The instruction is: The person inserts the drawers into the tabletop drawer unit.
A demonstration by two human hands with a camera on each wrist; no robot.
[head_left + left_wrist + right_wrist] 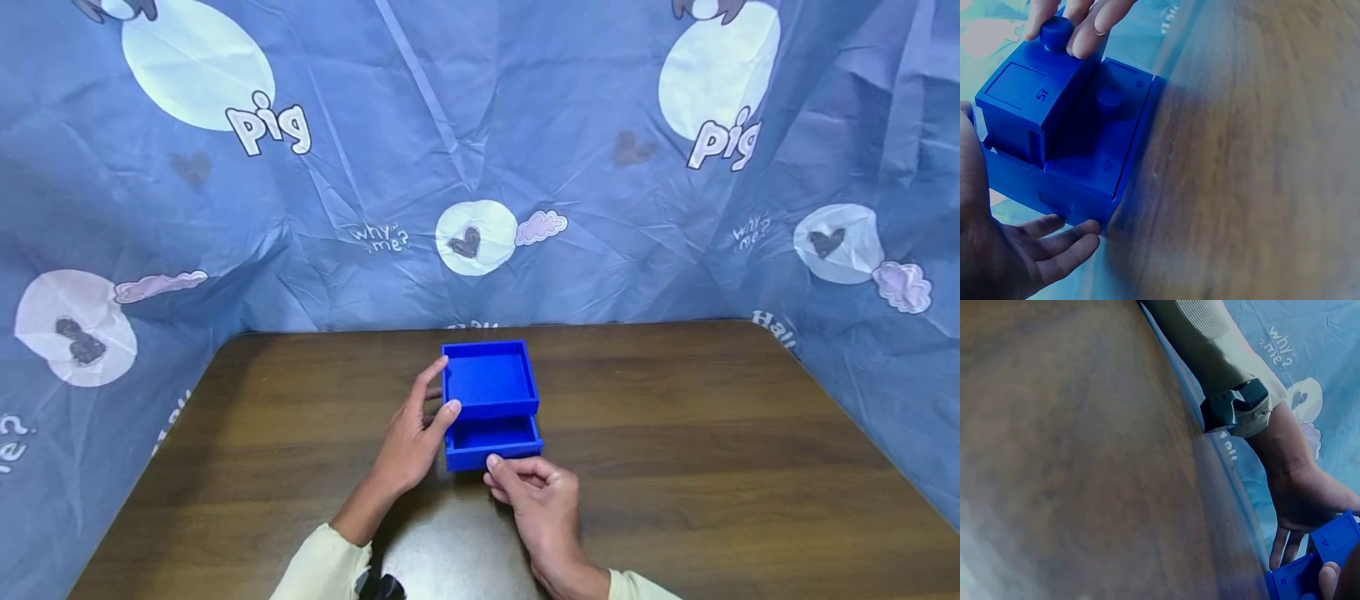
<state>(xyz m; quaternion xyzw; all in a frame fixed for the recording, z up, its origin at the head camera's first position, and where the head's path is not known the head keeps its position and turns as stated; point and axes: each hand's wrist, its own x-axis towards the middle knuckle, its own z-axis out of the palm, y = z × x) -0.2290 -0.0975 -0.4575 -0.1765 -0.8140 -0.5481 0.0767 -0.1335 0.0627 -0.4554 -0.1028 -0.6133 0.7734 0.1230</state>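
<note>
A small blue drawer box (491,379) with a shallow recessed top stands on the table. Its upper drawer (467,459), marked 57 in the left wrist view, is pulled partway out, and the inside shows bare. My left hand (405,442) holds the box at its left side, thumb near the front top corner and fingers along the side wall. With thumb and fingers, my right hand (543,500) pinches the round knob (1056,32) of that upper drawer. Below it, a lower drawer (1088,165) with its own knob (1110,101) sits flush in the box.
The brown wooden table (690,450) extends around the box on both sides. A blue printed cloth (600,275) hangs behind the table and along its sides. A dark wrist device (1235,406) is strapped over the left sleeve.
</note>
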